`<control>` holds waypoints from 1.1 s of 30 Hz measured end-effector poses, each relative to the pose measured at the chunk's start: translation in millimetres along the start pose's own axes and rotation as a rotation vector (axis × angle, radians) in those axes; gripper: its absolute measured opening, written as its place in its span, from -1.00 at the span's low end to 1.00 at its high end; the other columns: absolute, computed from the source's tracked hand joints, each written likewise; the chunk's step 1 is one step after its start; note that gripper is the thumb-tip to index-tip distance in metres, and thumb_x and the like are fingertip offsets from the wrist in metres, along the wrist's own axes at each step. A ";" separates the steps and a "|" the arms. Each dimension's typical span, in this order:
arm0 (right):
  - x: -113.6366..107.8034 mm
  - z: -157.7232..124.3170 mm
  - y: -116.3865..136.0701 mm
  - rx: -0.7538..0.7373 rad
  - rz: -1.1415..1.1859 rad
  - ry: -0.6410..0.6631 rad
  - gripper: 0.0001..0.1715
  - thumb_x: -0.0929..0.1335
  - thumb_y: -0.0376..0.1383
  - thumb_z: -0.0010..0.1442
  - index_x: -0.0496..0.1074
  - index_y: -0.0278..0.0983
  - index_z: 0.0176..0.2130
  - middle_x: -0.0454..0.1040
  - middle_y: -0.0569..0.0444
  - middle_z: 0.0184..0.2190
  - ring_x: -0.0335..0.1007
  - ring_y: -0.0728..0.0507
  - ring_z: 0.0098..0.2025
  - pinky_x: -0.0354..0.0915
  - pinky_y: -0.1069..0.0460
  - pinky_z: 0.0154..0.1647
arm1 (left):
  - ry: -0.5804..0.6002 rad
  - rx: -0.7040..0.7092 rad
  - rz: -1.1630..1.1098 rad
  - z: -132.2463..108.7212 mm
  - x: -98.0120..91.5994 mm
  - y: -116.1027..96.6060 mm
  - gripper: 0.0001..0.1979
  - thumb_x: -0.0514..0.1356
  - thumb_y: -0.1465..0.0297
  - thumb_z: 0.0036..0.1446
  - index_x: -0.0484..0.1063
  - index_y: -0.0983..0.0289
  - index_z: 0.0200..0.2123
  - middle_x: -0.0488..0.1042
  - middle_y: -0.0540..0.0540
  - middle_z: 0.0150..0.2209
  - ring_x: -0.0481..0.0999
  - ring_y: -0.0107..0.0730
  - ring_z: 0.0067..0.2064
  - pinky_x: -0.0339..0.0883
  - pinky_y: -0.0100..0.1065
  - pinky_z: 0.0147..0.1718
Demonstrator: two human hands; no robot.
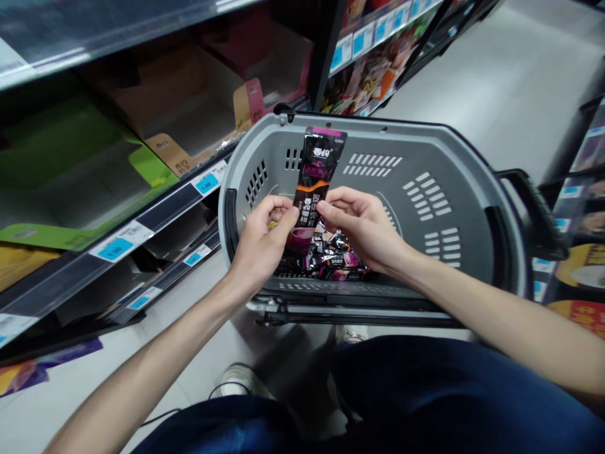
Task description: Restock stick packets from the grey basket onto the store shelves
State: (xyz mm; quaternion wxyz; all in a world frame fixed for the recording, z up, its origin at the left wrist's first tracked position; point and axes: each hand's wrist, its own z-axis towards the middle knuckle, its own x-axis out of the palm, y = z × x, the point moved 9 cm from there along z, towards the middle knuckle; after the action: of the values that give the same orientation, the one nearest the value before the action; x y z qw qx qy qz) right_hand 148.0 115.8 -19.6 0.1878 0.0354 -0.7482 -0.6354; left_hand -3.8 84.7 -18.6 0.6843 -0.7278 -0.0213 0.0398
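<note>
A slim black sachet point(312, 180) with a purple top edge, an orange stripe and a purple cup picture stands nearly upright above the grey shopping basket point(472, 227). My left hand point(265, 233) pinches its left edge between thumb and fingers. On the opposite edge, my right hand point(362, 221) pinches it the same way. Beneath my hands, several similar black and purple sachets point(338, 261) lie heaped on the basket's floor, partly hidden by the held one and by my right hand.
Left of the basket are shelves with open display boxes, green point(85, 151), brown point(174, 94) and pink point(283, 57), above price tags point(208, 183). The black basket handle point(534, 214) juts out to the right. More shelving point(579, 208) borders the right edge. My shoes point(241, 378) are below.
</note>
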 end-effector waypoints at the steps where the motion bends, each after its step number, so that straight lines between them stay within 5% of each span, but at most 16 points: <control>1: -0.4 0.0 0.0 0.000 0.003 -0.004 -0.70 0.60 -0.20 0.04 0.50 -0.28 -0.33 0.40 0.19 -0.49 0.21 0.05 -0.49 0.18 0.12 -0.50 | -0.001 -0.007 -0.001 -0.2 0.1 0.1 -0.90 0.24 0.34 0.20 0.47 0.26 -0.26 0.46 -0.03 -0.33 0.40 -0.47 -0.31 0.25 -0.43 -0.31; 11: -2.2 0.1 -1.1 -0.003 0.010 -0.017 -0.70 0.59 -0.19 0.05 0.51 -0.28 -0.32 0.41 0.19 -0.49 0.21 0.05 -0.50 0.19 0.11 -0.50 | 0.036 -0.050 -0.043 -2.3 2.3 2.8 -0.77 0.33 0.23 0.15 0.47 0.24 -0.21 0.45 -0.01 -0.32 0.45 -0.47 -0.29 0.30 -0.44 -0.28; 33: 2.1 -1.0 -2.9 -0.006 -0.030 0.009 -0.59 0.64 -0.18 -0.06 0.47 -0.25 -0.32 0.51 0.13 -0.38 0.36 0.00 -0.40 0.29 0.09 -0.44 | 0.088 -0.003 0.010 -3.4 5.9 -4.8 -0.85 0.27 0.30 0.17 0.41 0.24 -0.26 0.36 -0.03 -0.34 0.33 -0.47 -0.30 0.23 -0.43 -0.30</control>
State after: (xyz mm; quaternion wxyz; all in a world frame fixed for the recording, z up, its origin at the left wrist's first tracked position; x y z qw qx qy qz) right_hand 145.9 113.7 -21.8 0.1818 0.0489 -0.7447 -0.6404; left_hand 2.5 82.1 -13.8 0.6835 -0.7298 0.0124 0.0112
